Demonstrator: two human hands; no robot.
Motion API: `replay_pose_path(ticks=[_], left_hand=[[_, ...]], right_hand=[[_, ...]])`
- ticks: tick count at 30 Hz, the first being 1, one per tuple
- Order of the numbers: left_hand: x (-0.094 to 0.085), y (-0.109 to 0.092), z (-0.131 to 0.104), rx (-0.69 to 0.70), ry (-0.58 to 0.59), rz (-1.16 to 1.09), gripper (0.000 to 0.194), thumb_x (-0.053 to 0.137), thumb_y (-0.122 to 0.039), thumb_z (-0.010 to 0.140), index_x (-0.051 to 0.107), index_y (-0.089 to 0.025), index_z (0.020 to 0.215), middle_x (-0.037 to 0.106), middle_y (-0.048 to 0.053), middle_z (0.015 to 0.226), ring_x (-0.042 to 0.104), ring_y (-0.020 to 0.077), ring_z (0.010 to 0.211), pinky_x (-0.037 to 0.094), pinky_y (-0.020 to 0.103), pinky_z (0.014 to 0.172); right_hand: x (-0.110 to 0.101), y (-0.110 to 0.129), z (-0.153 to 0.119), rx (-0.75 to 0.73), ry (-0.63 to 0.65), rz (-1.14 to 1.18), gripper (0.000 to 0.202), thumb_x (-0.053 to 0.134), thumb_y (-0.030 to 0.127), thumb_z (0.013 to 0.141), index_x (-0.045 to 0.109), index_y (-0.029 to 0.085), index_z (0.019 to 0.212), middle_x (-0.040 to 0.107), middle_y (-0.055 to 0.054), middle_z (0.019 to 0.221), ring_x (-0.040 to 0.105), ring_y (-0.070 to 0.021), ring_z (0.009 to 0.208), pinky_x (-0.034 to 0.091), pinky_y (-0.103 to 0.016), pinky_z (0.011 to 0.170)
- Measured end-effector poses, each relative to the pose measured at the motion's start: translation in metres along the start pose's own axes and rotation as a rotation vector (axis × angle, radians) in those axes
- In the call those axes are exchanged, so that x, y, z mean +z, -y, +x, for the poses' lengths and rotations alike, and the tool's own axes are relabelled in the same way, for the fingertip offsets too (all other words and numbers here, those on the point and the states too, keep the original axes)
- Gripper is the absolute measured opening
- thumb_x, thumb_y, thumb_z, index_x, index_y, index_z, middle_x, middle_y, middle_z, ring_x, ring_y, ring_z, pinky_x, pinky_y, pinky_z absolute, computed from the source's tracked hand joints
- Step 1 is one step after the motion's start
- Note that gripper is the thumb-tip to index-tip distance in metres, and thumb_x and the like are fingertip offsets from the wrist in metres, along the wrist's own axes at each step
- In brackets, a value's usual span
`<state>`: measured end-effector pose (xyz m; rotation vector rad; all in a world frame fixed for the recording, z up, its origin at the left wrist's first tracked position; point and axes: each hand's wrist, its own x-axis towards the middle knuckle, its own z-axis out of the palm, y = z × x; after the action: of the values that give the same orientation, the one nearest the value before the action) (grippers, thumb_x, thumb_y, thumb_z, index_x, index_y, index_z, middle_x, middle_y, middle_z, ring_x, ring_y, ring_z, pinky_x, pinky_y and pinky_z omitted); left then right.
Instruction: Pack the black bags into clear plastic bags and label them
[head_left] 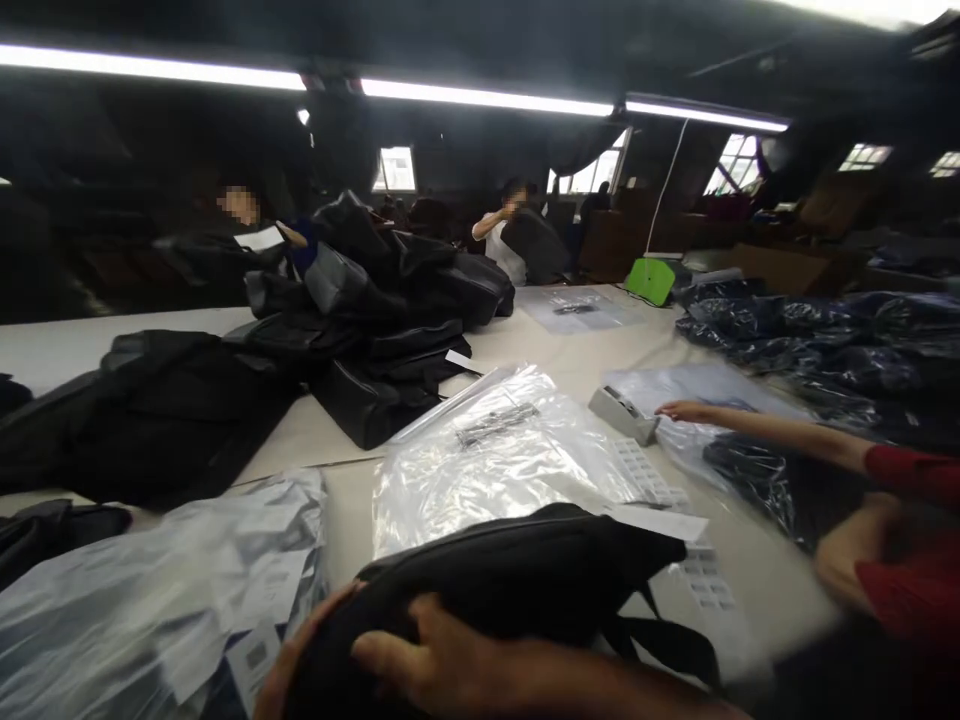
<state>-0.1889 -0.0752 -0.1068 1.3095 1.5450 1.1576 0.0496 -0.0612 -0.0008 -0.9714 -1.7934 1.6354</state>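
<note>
A black fabric bag (pixel 510 570) with a dangling strap is tilted up in front of me, and a white tag (pixel 660 522) sticks out at its right end. My left hand (pixel 311 635) curls round the bag's left end, mostly hidden by it. Across the near side of the bag lies my right hand (pixel 427 650), its thumb and bent fingers pressed on the fabric; some fingertips are hidden. Just behind the bag is a stack of clear plastic bags (pixel 480 450). Plastic-wrapped goods (pixel 187 590) with printed labels lie to the left.
Black bags (pixel 360 300) are heaped across the table. A label sheet (pixel 649 475) and a grey box (pixel 626 412) lie at right, where a co-worker's hand (pixel 686 411) touches the box. Dark wrapped packages (pixel 840 350) pile up behind. Two other people stand across the table.
</note>
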Motion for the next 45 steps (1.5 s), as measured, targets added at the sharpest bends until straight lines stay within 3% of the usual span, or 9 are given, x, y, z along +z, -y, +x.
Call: replay_pose_path(ticks=[3,6,11,17,22,28,36,42,45], left_hand=[[-0.016,-0.018,-0.003,-0.031,-0.07,-0.069,0.065,0.035,-0.071,0.083,0.057,-0.027,0.126,0.064,0.003,0.127,0.052,0.0341,0.125,0.044,0.051,0.108],[-0.019,-0.036,0.002,0.022,-0.118,0.149,0.061,0.052,-0.064,0.083,0.051,-0.022,0.127,0.056,0.008,0.135,0.049,0.0324,0.128,0.039,0.049,0.111],[-0.03,-0.052,0.029,0.035,0.045,0.328,0.049,0.065,-0.061,0.076,0.056,-0.021,0.102,0.063,0.004,0.096,0.062,0.0249,0.093,0.052,0.037,0.086],[-0.031,-0.075,0.059,0.057,0.244,0.34,0.063,0.071,-0.054,0.074,0.056,-0.022,0.127,0.063,0.007,0.11,0.06,0.0264,0.104,0.048,0.038,0.092],[-0.011,-0.096,0.074,0.08,0.325,0.437,0.039,0.058,-0.056,0.084,0.069,-0.019,0.09,0.068,0.003,0.088,0.062,0.0228,0.085,0.048,0.031,0.078],[-0.008,-0.095,0.075,-0.249,0.411,0.272,0.052,0.057,-0.063,0.081,0.06,-0.014,0.064,0.053,-0.001,0.053,0.05,0.0132,0.049,0.035,0.023,0.046],[-0.023,-0.095,0.041,-0.237,0.518,0.037,0.06,0.061,-0.072,0.074,0.072,-0.019,0.101,0.072,0.011,0.094,0.064,0.0316,0.098,0.052,0.045,0.091],[-0.016,-0.105,0.038,-0.494,0.609,-0.135,0.066,0.035,-0.071,0.089,0.071,-0.019,0.107,0.072,0.009,0.095,0.066,0.0269,0.092,0.052,0.041,0.089],[-0.001,-0.119,0.053,-0.351,0.71,0.037,0.046,0.05,-0.06,0.089,0.072,-0.022,0.101,0.071,0.005,0.101,0.065,0.0246,0.097,0.049,0.038,0.097]], right_hand=[[0.003,-0.005,0.014,-0.21,0.05,-0.083,0.029,0.061,0.036,0.087,0.069,0.022,0.111,0.067,-0.004,0.116,0.063,-0.0204,0.106,0.05,-0.029,0.091],[-0.02,-0.022,0.004,-0.284,-0.06,-0.172,0.02,0.058,0.026,0.088,0.072,0.02,0.101,0.069,-0.004,0.11,0.064,-0.018,0.103,0.048,-0.029,0.094],[-0.082,-0.065,-0.031,-0.087,-0.404,-0.442,0.02,0.051,0.025,0.092,0.07,0.022,0.097,0.069,-0.006,0.097,0.065,-0.0202,0.093,0.051,-0.034,0.089],[-0.126,-0.067,-0.045,-0.25,-0.667,-0.769,0.025,0.048,0.027,0.094,0.067,0.021,0.11,0.065,-0.009,0.115,0.06,-0.0243,0.109,0.044,-0.041,0.102],[-0.139,-0.066,-0.032,-0.072,-0.317,-0.823,0.029,0.053,0.034,0.093,0.067,0.022,0.115,0.068,-0.008,0.109,0.063,-0.0245,0.1,0.049,-0.039,0.092],[-0.132,-0.083,-0.022,0.053,-0.015,-0.688,0.067,0.075,0.042,0.075,0.053,0.032,0.137,0.061,-0.008,0.132,0.054,-0.0323,0.123,0.037,-0.047,0.107],[-0.158,-0.076,-0.043,0.512,0.396,-0.139,0.063,0.079,0.053,0.066,0.069,0.022,0.119,0.074,-0.005,0.082,0.065,-0.0176,0.056,0.049,-0.027,0.057],[-0.161,-0.067,-0.065,0.659,0.298,0.08,0.062,0.06,0.073,0.074,0.074,0.013,0.077,0.064,-0.005,0.051,0.066,-0.0199,0.054,0.053,-0.03,0.06],[-0.158,-0.068,-0.059,0.716,0.309,0.081,0.069,0.055,0.078,0.073,0.072,0.012,0.071,0.065,-0.007,0.054,0.066,-0.0211,0.056,0.054,-0.031,0.061]])
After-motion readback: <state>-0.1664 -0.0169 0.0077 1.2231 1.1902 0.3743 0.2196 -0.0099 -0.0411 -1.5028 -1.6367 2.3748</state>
